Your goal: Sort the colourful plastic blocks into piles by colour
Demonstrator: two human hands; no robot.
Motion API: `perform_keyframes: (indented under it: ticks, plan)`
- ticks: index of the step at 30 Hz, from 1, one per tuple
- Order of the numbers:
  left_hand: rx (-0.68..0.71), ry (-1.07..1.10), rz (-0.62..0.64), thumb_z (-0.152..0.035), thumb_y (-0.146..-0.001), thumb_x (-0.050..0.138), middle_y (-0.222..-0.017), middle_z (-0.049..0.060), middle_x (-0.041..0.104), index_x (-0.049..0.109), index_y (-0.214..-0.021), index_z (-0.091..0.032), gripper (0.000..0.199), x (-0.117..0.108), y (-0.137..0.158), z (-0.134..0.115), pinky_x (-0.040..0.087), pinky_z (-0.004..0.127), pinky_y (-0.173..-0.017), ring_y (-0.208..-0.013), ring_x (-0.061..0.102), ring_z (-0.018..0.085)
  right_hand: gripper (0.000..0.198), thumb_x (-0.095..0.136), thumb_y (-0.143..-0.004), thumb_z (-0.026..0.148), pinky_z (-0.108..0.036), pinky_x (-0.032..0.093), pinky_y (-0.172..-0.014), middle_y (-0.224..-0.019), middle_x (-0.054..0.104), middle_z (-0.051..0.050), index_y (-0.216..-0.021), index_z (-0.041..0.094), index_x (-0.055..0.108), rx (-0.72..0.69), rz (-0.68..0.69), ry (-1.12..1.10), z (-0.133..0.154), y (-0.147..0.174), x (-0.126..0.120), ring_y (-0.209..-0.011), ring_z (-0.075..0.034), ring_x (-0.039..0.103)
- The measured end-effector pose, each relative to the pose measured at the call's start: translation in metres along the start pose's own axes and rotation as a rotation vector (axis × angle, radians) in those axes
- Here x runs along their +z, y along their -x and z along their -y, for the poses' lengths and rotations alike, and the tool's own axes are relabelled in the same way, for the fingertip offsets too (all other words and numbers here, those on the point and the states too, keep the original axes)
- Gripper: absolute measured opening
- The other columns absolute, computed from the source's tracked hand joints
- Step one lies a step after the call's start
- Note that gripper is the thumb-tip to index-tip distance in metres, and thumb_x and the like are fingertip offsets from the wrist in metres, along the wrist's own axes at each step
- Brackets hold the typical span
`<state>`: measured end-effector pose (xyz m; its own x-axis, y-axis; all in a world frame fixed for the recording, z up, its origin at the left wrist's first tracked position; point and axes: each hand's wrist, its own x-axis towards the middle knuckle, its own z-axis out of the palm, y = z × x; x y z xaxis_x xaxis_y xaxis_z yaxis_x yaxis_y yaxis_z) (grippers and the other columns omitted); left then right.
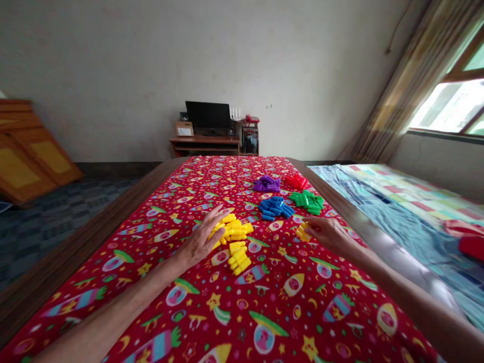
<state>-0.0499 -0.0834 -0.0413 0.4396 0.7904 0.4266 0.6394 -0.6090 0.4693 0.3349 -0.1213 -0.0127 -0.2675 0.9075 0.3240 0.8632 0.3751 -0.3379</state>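
Note:
My left hand (201,237) rests against the left side of a pile of yellow bullet-shaped plastic toy pieces (235,229), its fingers stretched out and the thumb apart. Just in front of that pile lies a smaller bunch of yellow pieces (239,258). To the right, my right hand (325,232) has its fingers bent round a few yellow pieces (303,232), low over the tablecloth or touching it. Close beyond the right hand are a blue heap (275,207) and a green heap (308,201) of similar pieces.
Purple pieces (266,184) and red pieces (295,181) lie farther back on the red patterned tablecloth (227,312). A bed (408,222) stands along the right side. Beyond the table is a desk (206,143) with a monitor (207,116); a wooden cabinet (34,151) stands at left.

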Motion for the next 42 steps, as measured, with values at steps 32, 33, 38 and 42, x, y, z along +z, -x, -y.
perform_keyframes:
  ticks: [32,33,38,42]
  plan:
    - [-0.146,0.052,-0.193,-0.043,-0.094,0.026,-0.124,0.012,0.061,0.054,-0.121,-0.017,0.047,0.002,-0.004,0.017,0.045,0.042,-0.103,-0.116,0.057,0.023,0.031,0.038,-0.098,0.029,-0.038,0.056,-0.075,-0.099,0.069,-0.015,-0.111,0.015,0.063,-0.214,-0.205,0.261,-0.030,0.010,-0.001,-0.087,-0.023,0.066]
    - [-0.146,0.047,-0.197,-0.043,-0.094,0.026,-0.124,0.012,0.061,0.054,-0.121,-0.017,0.047,0.002,-0.004,0.018,0.045,0.042,-0.104,-0.117,0.057,0.023,0.034,0.036,-0.099,0.032,-0.039,0.056,-0.075,-0.098,0.069,-0.015,-0.110,0.014,0.063,-0.222,-0.206,0.253,-0.037,0.014,-0.001,-0.087,-0.024,0.067]
    - [-0.146,0.039,-0.224,-0.044,-0.094,0.025,-0.123,0.012,0.062,0.054,-0.121,-0.016,0.048,0.004,-0.004,0.020,0.046,0.042,-0.102,-0.115,0.058,0.024,0.036,0.036,-0.099,0.035,-0.042,0.056,-0.085,-0.110,0.069,-0.015,-0.121,0.016,0.059,-0.218,-0.175,0.217,-0.028,0.020,0.000,-0.100,-0.025,0.066]
    - [-0.124,0.025,-0.194,-0.042,-0.094,0.026,-0.124,0.013,0.061,0.053,-0.120,-0.016,0.046,0.002,-0.004,0.018,0.045,0.041,-0.103,-0.116,0.058,0.023,0.032,0.038,-0.099,0.028,-0.042,0.054,-0.087,-0.113,0.068,-0.016,-0.119,0.016,0.060,-0.278,-0.183,0.196,0.012,-0.003,0.001,-0.101,-0.025,0.066]
